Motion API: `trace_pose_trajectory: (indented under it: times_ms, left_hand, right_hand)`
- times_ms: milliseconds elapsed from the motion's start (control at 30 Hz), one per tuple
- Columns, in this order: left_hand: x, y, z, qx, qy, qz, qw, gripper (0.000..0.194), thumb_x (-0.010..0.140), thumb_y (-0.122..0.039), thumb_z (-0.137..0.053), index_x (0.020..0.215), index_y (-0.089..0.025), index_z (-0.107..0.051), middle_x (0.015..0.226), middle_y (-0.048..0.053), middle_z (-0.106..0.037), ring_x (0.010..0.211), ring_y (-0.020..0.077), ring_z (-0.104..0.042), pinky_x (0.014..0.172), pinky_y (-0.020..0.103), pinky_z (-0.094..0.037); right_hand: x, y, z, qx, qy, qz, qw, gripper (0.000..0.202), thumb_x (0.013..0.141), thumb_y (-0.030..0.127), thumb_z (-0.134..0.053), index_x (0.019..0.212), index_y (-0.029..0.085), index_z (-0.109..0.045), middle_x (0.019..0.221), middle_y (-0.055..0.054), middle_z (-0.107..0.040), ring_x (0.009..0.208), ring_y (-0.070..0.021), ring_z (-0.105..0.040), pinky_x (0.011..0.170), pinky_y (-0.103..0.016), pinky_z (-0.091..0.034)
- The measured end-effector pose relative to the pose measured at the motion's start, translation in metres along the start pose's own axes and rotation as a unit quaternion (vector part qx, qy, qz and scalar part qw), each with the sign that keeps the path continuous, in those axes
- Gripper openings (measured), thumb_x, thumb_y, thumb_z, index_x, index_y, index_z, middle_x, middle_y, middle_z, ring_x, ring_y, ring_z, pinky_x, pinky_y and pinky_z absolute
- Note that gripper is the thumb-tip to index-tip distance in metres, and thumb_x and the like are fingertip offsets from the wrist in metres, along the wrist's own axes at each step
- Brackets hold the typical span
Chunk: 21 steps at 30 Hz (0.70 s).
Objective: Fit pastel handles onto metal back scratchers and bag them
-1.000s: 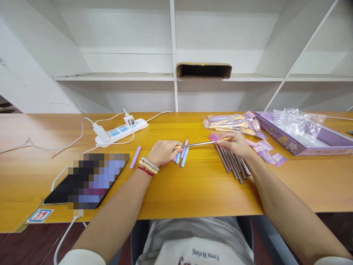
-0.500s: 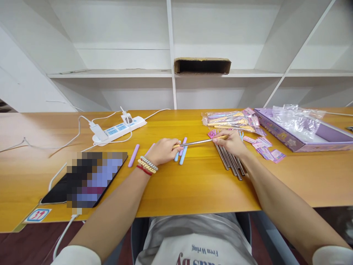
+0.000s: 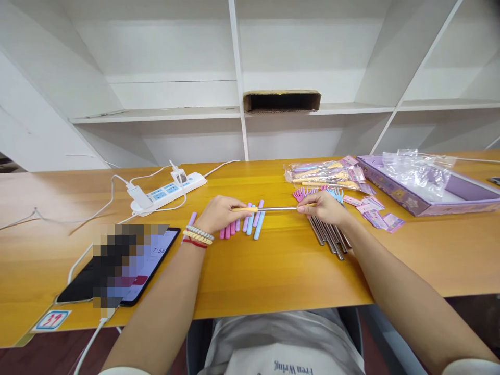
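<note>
My left hand (image 3: 223, 212) pinches the yellow handle (image 3: 250, 209) of a thin metal rod (image 3: 278, 209). At the rod's other end, my right hand (image 3: 323, 207) is closed on it, hiding most of that end. The rod lies level between the two hands, above the table. Below and beside my left hand lie several pink, purple and blue tubes (image 3: 260, 225). Several metal rods (image 3: 331, 237) with pink, purple and blue claw-shaped heads (image 3: 335, 195) rest under and beside my right hand.
Plastic-wrapped packs (image 3: 324, 174) lie at the back, near small printed cards (image 3: 377, 213). A purple box (image 3: 414, 200) holds clear bags. On the left are a power strip (image 3: 167, 192), cables and a tablet (image 3: 156, 260). A cardboard box (image 3: 282, 101) sits on the shelf.
My left hand has shifted slightly left along the rod, showing more yellow handle. The rod has turned from slanted to level. The camera view has tilted a little.
</note>
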State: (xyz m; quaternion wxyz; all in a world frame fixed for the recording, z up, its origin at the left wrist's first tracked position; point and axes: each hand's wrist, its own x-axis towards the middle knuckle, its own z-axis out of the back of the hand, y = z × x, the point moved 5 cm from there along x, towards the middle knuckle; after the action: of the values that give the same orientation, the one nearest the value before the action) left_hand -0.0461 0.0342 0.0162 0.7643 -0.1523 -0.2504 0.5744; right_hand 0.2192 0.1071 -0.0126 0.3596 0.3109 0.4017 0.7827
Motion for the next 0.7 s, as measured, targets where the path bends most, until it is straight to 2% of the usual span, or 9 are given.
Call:
trace_pose_trajectory:
  times_ms: [100, 167, 233, 400, 700]
  left_hand:
    - [-0.003, 0.014, -0.001, -0.149, 0.057, 0.073, 0.985, 0.036, 0.077, -0.049, -0.059, 0.091, -0.018, -0.069, 0.059, 0.003, -0.067, 0.047, 0.0151, -0.060, 0.044, 0.025, -0.045]
    - [-0.007, 0.013, -0.008, -0.217, 0.119, 0.094, 0.964, 0.037, 0.077, -0.048, -0.058, 0.091, -0.015, -0.067, 0.058, 0.003, -0.066, 0.038, 0.0133, -0.055, 0.037, 0.024, -0.042]
    - [-0.009, 0.008, -0.012, -0.243, 0.150, 0.095, 0.954, 0.035, 0.077, -0.046, -0.059, 0.089, -0.014, -0.064, 0.059, 0.003, -0.066, 0.036, 0.0109, -0.053, 0.033, 0.021, -0.040]
    - [-0.008, -0.002, -0.016, -0.235, 0.160, 0.078, 0.955, 0.030, 0.078, -0.042, -0.060, 0.086, -0.014, -0.064, 0.062, 0.001, -0.064, 0.038, 0.0075, -0.051, 0.030, 0.016, -0.037]
    - [-0.009, -0.009, -0.017, -0.217, 0.163, 0.088, 0.959, 0.033, 0.077, -0.047, -0.058, 0.084, -0.015, -0.064, 0.061, 0.000, -0.060, 0.036, 0.0058, -0.047, 0.029, 0.015, -0.034]
  right_hand:
    - [-0.002, 0.005, 0.001, 0.006, 0.012, 0.007, 1.000, 0.015, 0.070, 0.032, -0.068, 0.075, 0.018, -0.071, 0.058, 0.000, -0.063, 0.048, -0.0121, -0.055, 0.047, -0.024, -0.042]
    - [-0.004, 0.008, -0.002, 0.008, 0.030, 0.009, 0.999, 0.020, 0.070, 0.032, -0.067, 0.084, 0.019, -0.073, 0.062, 0.000, -0.065, 0.047, -0.0110, -0.052, 0.045, -0.023, -0.041]
    - [-0.005, 0.010, -0.005, 0.001, 0.038, 0.008, 0.999, 0.023, 0.069, 0.033, -0.068, 0.088, 0.020, -0.074, 0.062, 0.000, -0.065, 0.045, -0.0093, -0.048, 0.041, -0.022, -0.038]
    - [-0.007, 0.006, -0.006, -0.003, 0.028, -0.006, 1.000, 0.022, 0.071, 0.036, -0.067, 0.080, 0.018, -0.076, 0.053, 0.000, -0.060, 0.040, -0.0065, -0.040, 0.036, -0.020, -0.028]
    - [-0.008, 0.006, -0.015, 0.056, 0.047, -0.075, 0.994, 0.036, 0.065, 0.042, -0.071, 0.082, 0.010, -0.075, 0.051, -0.002, -0.057, 0.039, -0.0043, -0.034, 0.036, -0.020, -0.024]
